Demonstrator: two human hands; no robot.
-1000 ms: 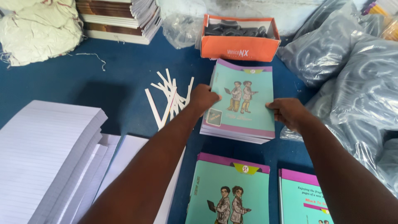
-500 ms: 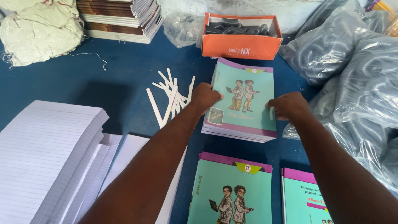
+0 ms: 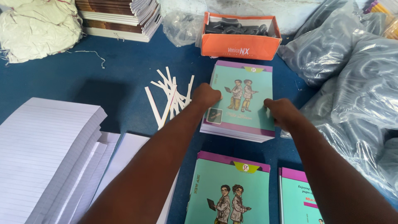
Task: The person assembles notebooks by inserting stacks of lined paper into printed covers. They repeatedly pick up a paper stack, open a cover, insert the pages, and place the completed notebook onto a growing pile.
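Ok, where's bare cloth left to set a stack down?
The widest bare blue cloth lies between the white rag bundle, the lined paper pile and the white paper strips. The right is crowded with plastic bags. Both hands, left and right, are on the teal booklet stack.

Single head cam, close, angled down-forward over blue table (image 3: 124, 70); no 2nd view.

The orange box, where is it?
In the head view the orange box sits at the top middle on the blue surface, just beyond the stack of teal booklets that both hands touch.
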